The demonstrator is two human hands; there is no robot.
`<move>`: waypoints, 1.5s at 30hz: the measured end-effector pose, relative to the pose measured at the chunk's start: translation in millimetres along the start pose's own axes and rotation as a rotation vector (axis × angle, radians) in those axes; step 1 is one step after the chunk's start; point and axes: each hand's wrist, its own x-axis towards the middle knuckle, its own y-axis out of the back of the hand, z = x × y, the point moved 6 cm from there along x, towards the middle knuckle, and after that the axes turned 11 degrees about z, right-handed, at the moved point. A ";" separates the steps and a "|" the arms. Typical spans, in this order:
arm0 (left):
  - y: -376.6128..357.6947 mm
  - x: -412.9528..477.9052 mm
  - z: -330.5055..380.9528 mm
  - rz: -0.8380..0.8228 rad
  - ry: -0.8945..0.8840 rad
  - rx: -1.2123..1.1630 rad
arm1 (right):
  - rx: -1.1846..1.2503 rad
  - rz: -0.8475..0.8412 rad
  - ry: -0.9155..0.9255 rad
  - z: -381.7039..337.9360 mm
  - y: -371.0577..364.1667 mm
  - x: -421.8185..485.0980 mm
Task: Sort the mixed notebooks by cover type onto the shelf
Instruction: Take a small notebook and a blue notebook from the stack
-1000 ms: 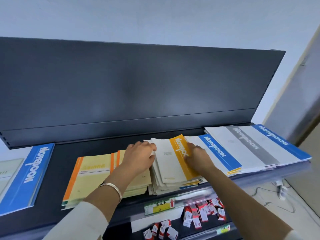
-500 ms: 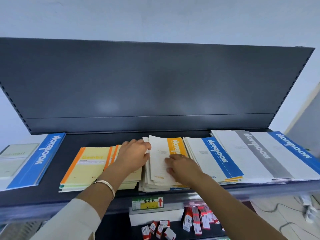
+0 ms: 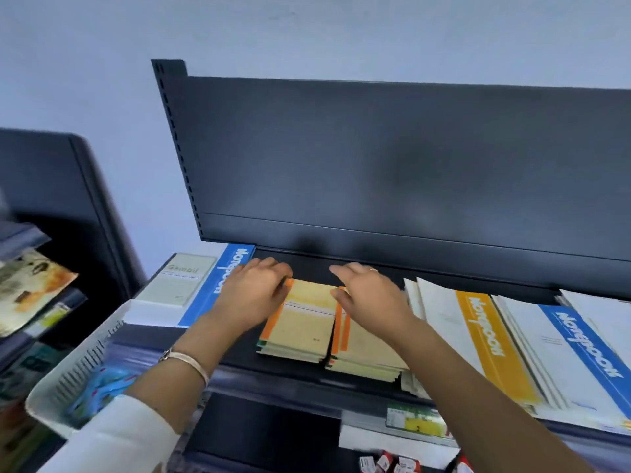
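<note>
Resting left grip (image 3: pixel 254 295): released, palm down, fingers loosely spread over the upper left corner of the left yellow stack (image 3: pixel 300 322); it holds nothing.
Outstretched right grip (image 3: pixel 368 295): also released, with straight fingers pointing to the upper left above the far end of the right yellow stack (image 3: pixel 370 353); whether it presses or only hovers cannot be told.
Yellow piles: in the middle of the frame, orange-spined notebooks in two piles side by side, their long edges touching and their near edges roughly in line.
Shelf (image 3: pixel 290 370): dark, with a bare strip running behind the piles to the back panel (image 3: pixel 409 165) and a narrower bare strip in front, up to the lip.
Right side: fanned orange-banded notebooks (image 3: pixel 478 343) lie just beside the right pile. The blue-banded notebooks (image 3: pixel 580 353) come next, their near ends reaching the lip.
Left side: a blue-banded cover (image 3: pixel 223 285) lies at the shelf's end, with a pale green notebook (image 3: pixel 179 281) on top; the left wrist hides the gap between it and the piles.
Lower left of the frame: a white slotted basket (image 3: pixel 78 356) stands below the shelf's corner.
Wrist: a bracelet (image 3: pixel 191 361) sits on the left arm.
</note>
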 end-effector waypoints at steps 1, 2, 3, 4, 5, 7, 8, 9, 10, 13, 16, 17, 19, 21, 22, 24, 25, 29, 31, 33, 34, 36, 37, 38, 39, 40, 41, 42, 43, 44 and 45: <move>3.0 -1.4 -22.9 0.010 0.018 0.005 | 0.006 0.007 0.008 -16.4 -5.6 12.0; 5.9 -2.4 -45.7 0.014 0.032 0.009 | 0.012 0.015 0.014 -32.6 -11.8 24.1; 8.3 -2.7 -68.3 0.013 0.042 0.010 | 0.023 0.019 0.010 -48.8 -18.0 36.5; 10.7 -3.1 -90.6 0.010 0.049 0.011 | 0.036 0.019 0.000 -64.7 -24.2 48.7; 13.0 -2.9 -111.8 0.013 0.053 0.012 | 0.046 0.018 -0.009 -80.1 -30.7 60.6; 16.2 -1.2 -152.6 0.025 0.059 0.010 | 0.052 0.016 -0.018 -109.1 -43.7 83.2; 16.7 -0.1 -171.5 0.029 0.068 0.000 | 0.055 0.014 -0.023 -121.6 -49.6 93.4; 16.7 1.4 -189.1 0.030 0.081 -0.012 | 0.060 0.010 -0.032 -132.4 -55.7 102.7; 16.2 2.9 -205.3 0.031 0.093 -0.021 | 0.063 0.002 -0.043 -141.7 -62.1 110.4; 9.9 8.4 -241.1 0.019 0.104 -0.039 | 0.062 -0.042 -0.082 -161.6 -80.8 126.6; -3.8 10.7 -265.0 -0.003 0.117 -0.077 | 0.054 -0.096 -0.114 -174.8 -100.2 137.9; -9.3 10.1 -268.1 -0.014 0.127 -0.087 | 0.055 -0.119 -0.123 -175.9 -105.4 138.8; -23.1 9.1 -276.1 -0.059 0.164 -0.103 | 0.051 -0.184 -0.141 -177.7 -119.1 141.1; -38.6 8.2 -284.0 -0.112 0.207 -0.121 | 0.041 -0.255 -0.161 -178.8 -135.8 144.8; -45.4 7.5 -286.3 -0.131 0.222 -0.125 | 0.038 -0.285 -0.171 -178.8 -143.4 146.4; -57.7 6.1 -288.1 -0.159 0.244 -0.124 | 0.029 -0.333 -0.199 -176.5 -157.7 149.3; -63.5 5.3 -289.0 -0.173 0.258 -0.126 | 0.025 -0.352 -0.219 -174.9 -163.5 150.3; -89.6 2.4 -299.1 -0.258 0.449 -0.253 | 0.054 -0.431 -0.338 -166.1 -179.2 149.3; -98.3 0.4 -304.5 -0.264 0.564 -0.341 | 0.073 -0.489 -0.379 -162.2 -186.1 146.0; -103.2 -3.2 -307.4 -0.270 0.638 -0.422 | 0.051 -0.518 -0.375 -159.9 -191.7 144.7; -105.7 -5.0 -309.4 -0.276 0.671 -0.466 | 0.046 -0.517 -0.372 -159.2 -193.2 145.4; -107.9 -8.7 -312.7 -0.307 0.716 -0.523 | 0.048 -0.515 -0.373 -158.7 -194.9 147.4; -108.7 -9.8 -314.9 -0.319 0.728 -0.533 | 0.049 -0.517 -0.375 -158.8 -195.2 148.2; -108.6 -10.9 -317.1 -0.325 0.743 -0.541 | 0.050 -0.517 -0.378 -159.2 -195.3 148.7; -107.6 -11.7 -318.8 -0.322 0.761 -0.556 | 0.050 -0.514 -0.381 -159.7 -195.0 149.2; -105.9 -12.0 -319.5 -0.307 0.777 -0.576 | 0.050 -0.509 -0.382 -160.0 -194.9 149.5; -104.2 -12.1 -320.0 -0.284 0.784 -0.596 | 0.050 -0.503 -0.384 -160.5 -194.9 149.5; -101.5 -11.8 -319.6 -0.255 0.782 -0.617 | 0.054 -0.498 -0.387 -160.6 -195.0 149.0; -98.3 -11.3 -319.0 -0.221 0.772 -0.632 | 0.061 -0.491 -0.392 -160.9 -195.0 148.3; -94.5 -11.1 -318.2 -0.190 0.759 -0.639 | 0.067 -0.484 -0.396 -161.0 -194.8 147.7; -90.2 -10.9 -317.2 -0.161 0.747 -0.641 | 0.072 -0.476 -0.399 -161.2 -194.7 147.0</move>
